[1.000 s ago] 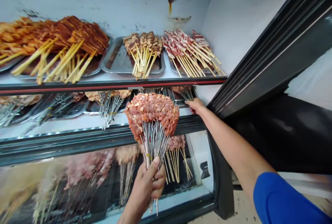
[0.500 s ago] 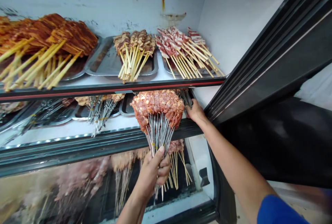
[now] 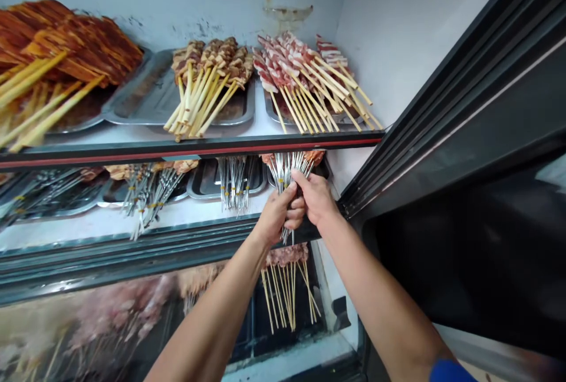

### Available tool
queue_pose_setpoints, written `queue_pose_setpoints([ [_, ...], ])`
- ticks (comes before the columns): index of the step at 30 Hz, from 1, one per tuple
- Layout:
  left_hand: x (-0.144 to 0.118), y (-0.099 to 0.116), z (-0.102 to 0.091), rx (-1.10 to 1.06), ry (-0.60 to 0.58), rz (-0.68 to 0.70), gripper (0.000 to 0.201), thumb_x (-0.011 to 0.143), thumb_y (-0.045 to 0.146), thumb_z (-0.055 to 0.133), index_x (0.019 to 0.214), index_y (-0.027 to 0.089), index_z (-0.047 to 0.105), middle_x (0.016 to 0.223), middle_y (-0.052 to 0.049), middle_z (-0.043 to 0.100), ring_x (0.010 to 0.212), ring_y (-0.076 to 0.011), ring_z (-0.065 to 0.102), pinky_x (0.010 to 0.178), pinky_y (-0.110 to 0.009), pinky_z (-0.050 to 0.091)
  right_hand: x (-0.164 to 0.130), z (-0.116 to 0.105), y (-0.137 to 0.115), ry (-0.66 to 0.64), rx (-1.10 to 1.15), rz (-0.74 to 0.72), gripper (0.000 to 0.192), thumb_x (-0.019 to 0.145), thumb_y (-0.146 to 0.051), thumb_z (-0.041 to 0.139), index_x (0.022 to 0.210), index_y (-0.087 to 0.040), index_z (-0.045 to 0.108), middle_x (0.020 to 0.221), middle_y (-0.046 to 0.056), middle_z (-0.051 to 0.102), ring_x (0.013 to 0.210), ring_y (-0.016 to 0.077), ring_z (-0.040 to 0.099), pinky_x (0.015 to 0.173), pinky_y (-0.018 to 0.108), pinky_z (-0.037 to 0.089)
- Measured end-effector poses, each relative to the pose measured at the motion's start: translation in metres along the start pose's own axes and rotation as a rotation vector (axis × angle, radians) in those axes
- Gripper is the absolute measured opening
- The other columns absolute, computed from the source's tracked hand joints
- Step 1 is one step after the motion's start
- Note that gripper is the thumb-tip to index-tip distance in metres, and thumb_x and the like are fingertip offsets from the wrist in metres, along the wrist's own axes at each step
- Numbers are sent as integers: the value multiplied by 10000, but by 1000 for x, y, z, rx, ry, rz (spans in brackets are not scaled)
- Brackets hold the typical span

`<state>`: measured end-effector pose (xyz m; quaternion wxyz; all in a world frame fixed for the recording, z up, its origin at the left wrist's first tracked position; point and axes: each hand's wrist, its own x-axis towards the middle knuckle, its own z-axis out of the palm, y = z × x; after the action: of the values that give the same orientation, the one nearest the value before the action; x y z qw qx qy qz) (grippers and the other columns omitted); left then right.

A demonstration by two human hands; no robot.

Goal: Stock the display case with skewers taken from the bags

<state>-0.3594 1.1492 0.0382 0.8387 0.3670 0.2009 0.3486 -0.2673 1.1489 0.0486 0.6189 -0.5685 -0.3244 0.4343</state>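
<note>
Change: 1 s ago the bundle of metal skewers [image 3: 289, 178] was held up in front of the display case, meat heads fully visible. Now meat end sits under the top shelf [image 3: 190, 147], on the middle shelf's right side; only shafts + a bit of meat show. Reads as bundle nearly set down, hands not off yet.
R hand before: reaching to the shelf's right end, apart from bundle. Now on the skewers.
L hand [image 3: 278, 214]: closed round the skewer shafts, thumb side up, gripping from left/below.
R hand [image 3: 315, 196]: fingers curled on same shafts, touching L hand; looks like a grip, palm side hidden.
Bundle pos: shafts point out toward the person, over the middle shelf edge [image 3: 132, 246]; meat end mostly hidden by top shelf.
Nearby: another metal skewer bunch [image 3: 234, 181] on a steel tray [image 3: 207, 181] just left.
Above: wooden skewers w/ bacon-like meat [image 3: 305, 72], brown-meat skewers [image 3: 210, 69] on trays.
Below: wooden skewers [image 3: 285, 287] behind glass.
</note>
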Motion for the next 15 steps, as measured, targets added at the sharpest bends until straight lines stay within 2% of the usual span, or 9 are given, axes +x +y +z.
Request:
queue_pose_setpoints([
  [4, 30, 2, -4, -57, -18, -12, 402, 692, 406, 674, 699, 154, 361, 544, 85, 319, 357, 15, 200, 279, -70, 172, 25, -2, -3, 81, -157, -2, 343, 649, -467, 599, 622, -134, 521, 491, -47, 419, 403, 54, 366, 381, 183, 287],
  [8, 52, -6, -12, -136, -17, -8, 414, 668, 394, 703, 679, 139, 377, 552, 74, 352, 359, 21, 238, 285, -60, 182, 44, -6, -1, 81, -253, 9, 265, 680, -383, 584, 640, -125, 541, 485, -43, 439, 384, 59, 396, 379, 184, 306],
  [12, 69, -7, -19, -165, -10, -47, 414, 734, 458, 629, 638, 130, 393, 517, 63, 370, 331, 14, 247, 267, -79, 182, 60, -6, 1, 96, -296, -28, 224, 708, -318, 576, 606, -123, 528, 462, -48, 434, 372, 55, 401, 366, 172, 306],
  [15, 76, -6, -22, -171, 12, -93, 397, 775, 477, 571, 654, 125, 433, 503, 46, 414, 314, 0, 273, 265, -98, 199, 68, -2, 2, 143, -329, -3, 192, 715, -288, 582, 627, -123, 538, 413, -61, 409, 323, 57, 363, 334, 182, 295],
])
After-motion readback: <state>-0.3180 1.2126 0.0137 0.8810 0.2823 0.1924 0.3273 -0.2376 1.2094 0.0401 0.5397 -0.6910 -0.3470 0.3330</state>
